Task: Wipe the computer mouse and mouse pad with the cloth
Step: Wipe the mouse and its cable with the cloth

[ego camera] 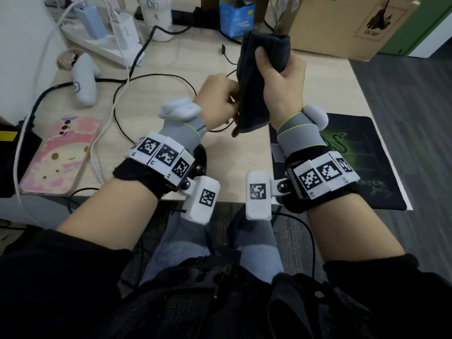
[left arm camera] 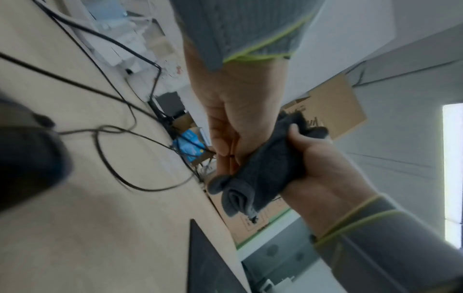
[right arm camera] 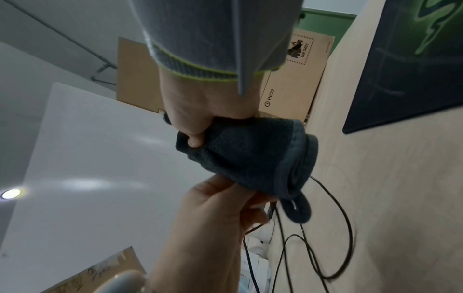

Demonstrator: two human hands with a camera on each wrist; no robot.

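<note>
My right hand (ego camera: 274,67) is raised above the desk and grips a folded dark grey cloth (ego camera: 254,99) around its upper half. Beside it, my left hand (ego camera: 232,111) pinches the lower edge of that cloth. The left wrist view shows the cloth (left arm camera: 263,172) between the left fingers (left arm camera: 225,156) and the right hand (left arm camera: 318,164). The black mouse (ego camera: 201,160) lies on the desk, mostly hidden beneath my left wrist. A black mouse pad (ego camera: 367,152) with a green logo lies at the desk's front right, under my right wrist.
The mouse cable (ego camera: 156,77) loops over the middle of the wooden desk (ego camera: 239,152). A white controller (ego camera: 84,81), a power strip (ego camera: 102,42) and a pink phone (ego camera: 58,157) sit to the left. A cardboard box (ego camera: 347,23) and a blue box (ego camera: 236,15) stand behind.
</note>
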